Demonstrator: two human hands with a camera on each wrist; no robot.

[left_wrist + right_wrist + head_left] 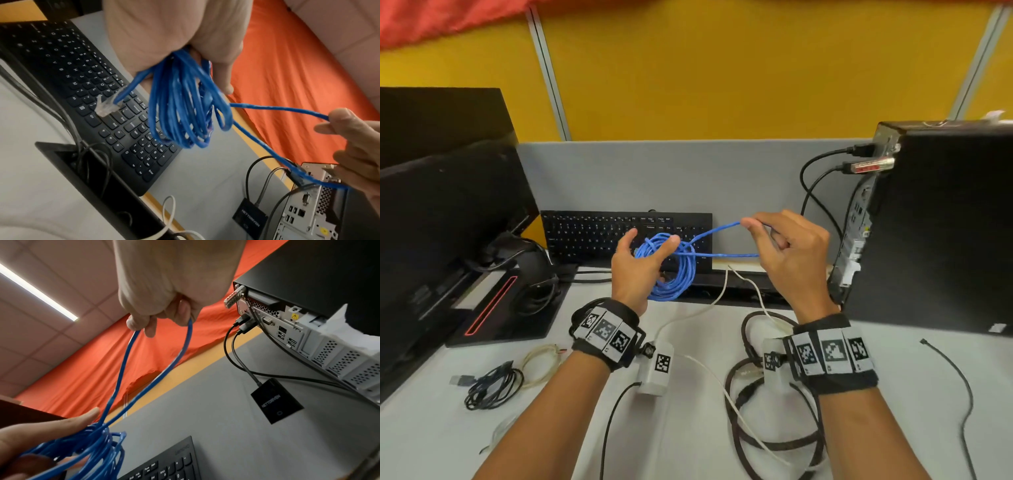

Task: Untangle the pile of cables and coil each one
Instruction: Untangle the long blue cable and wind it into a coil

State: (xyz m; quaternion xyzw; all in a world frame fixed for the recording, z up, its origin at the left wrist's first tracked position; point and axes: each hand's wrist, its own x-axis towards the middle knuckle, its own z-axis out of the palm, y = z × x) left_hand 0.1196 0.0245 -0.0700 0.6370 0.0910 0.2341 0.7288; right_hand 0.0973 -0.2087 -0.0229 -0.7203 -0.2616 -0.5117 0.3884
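Observation:
A blue network cable (pixel 677 275) hangs as a coil of several loops from my left hand (pixel 650 248), which grips it above the keyboard. In the left wrist view the coil (pixel 180 113) dangles below the palm of my left hand (pixel 205 53), with its clear plug (pixel 106 105) sticking out to the left. A free loop runs right to my right hand (pixel 749 223), which pinches it. In the right wrist view my right hand (pixel 144 326) holds that loop of the blue cable (pixel 123 369) between thumb and fingers.
A black keyboard (pixel 599 236) leans on the grey partition. A monitor (pixel 448 222) stands left, a computer tower (pixel 935 226) right. On the desk lie a coiled black cable (pixel 493 387), a cream coil (pixel 541 363), a thick dark cable (pixel 774 445), a white cable (pixel 702 310) and a thin black cable (pixel 962 394).

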